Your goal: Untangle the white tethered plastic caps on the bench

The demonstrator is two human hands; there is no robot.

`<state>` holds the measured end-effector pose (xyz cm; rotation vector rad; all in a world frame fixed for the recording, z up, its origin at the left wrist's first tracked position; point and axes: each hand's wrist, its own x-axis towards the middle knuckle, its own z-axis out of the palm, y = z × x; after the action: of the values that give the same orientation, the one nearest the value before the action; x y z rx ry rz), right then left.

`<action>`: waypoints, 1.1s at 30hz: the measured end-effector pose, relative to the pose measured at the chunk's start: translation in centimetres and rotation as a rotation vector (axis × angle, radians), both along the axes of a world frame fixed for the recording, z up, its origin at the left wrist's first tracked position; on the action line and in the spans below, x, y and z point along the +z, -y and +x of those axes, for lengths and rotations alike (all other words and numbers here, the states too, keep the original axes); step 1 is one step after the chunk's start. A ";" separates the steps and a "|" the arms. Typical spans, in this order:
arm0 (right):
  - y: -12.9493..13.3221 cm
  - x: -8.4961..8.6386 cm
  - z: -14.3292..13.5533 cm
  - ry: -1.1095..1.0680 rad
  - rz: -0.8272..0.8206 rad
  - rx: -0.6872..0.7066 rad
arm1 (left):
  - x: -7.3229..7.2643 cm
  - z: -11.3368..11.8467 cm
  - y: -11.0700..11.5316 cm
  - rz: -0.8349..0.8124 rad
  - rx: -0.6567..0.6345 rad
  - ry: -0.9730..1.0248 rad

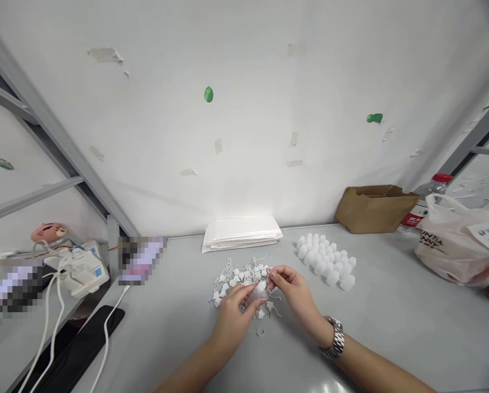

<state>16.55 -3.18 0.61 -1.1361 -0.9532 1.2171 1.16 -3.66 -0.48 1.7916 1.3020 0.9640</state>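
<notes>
My left hand point(237, 307) is closed around a small, whitish translucent piece with a pointed white tip point(261, 286), held upright above the table. Close beside that tip, my right hand point(287, 281) has its thumb and fingers pinched together; what lies between them is too small to make out. Under and behind both hands spreads a loose pile of small white pieces with thin grey cords point(225, 285), partly covered by my hands. A small grey loop point(260, 332) lies in front of the pile.
Rows of white cylindrical pieces point(326, 256) stand to the right. White flat packets point(242, 233) lie against the wall. An open cardboard box point(377, 210), plastic bag point(453, 240) and red-capped bottle point(441, 183) stand far right. A power strip point(93, 267), cables and black phone-like slab point(84, 349) lie left.
</notes>
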 end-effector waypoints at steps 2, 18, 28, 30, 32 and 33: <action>0.1 0.0 -0.1 0.009 0.014 -0.006 | -0.1 0.0 0.1 0.007 0.006 -0.016; 0.7 -1.0 -0.9 0.034 0.083 -0.094 | -0.7 0.2 0.4 -0.062 -0.025 0.030; 0.8 -1.6 -1.2 -0.079 0.036 -0.084 | -1.1 0.5 0.6 -0.151 -0.063 0.166; 0.9 -1.7 -1.3 -0.097 0.032 -0.075 | -1.0 0.6 0.7 -0.147 -0.062 0.168; 1.0 -1.7 -1.4 -0.110 0.030 -0.062 | -0.9 0.7 0.7 -0.154 -0.054 0.164; 1.0 -1.7 -1.4 -0.109 0.032 -0.060 | -0.9 0.7 0.7 -0.157 -0.053 0.160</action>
<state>15.19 -4.21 -1.07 -1.0546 -0.8481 1.1990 1.87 -4.35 -1.33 1.5884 1.1907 0.9293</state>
